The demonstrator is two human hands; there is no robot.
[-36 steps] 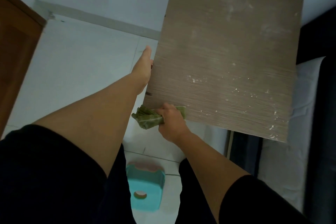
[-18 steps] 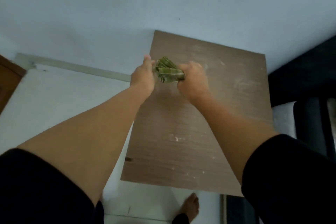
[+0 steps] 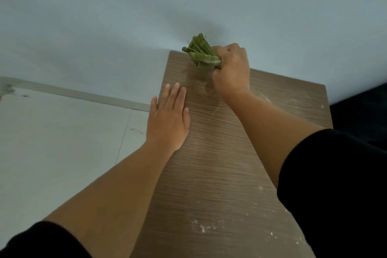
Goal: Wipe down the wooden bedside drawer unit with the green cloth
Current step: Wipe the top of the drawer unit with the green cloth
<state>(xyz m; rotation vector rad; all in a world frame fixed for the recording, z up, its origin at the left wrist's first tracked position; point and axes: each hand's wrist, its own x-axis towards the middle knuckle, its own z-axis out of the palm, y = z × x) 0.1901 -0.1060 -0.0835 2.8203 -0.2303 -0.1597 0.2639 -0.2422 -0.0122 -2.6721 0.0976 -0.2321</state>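
The wooden drawer unit's top (image 3: 211,174) fills the middle of the view, brown with a fine grain and white specks near its front right. My right hand (image 3: 231,71) grips the bunched green cloth (image 3: 202,53) at the top's far edge, against the wall. The cloth's folds stick out to the left of my fist. My left hand (image 3: 168,119) rests flat on the left side of the top, fingers straight and together.
A pale blue wall (image 3: 146,16) stands right behind the unit. Light floor tiles (image 3: 52,142) lie to the left, with a grey skirting strip (image 3: 83,95) along the wall. A dark shape (image 3: 360,111) sits to the right of the unit.
My right hand has carried the cloth further back and to the right, to the far edge. My left hand has let go of the cloth and now lies flat on the top. The view has shifted forward.
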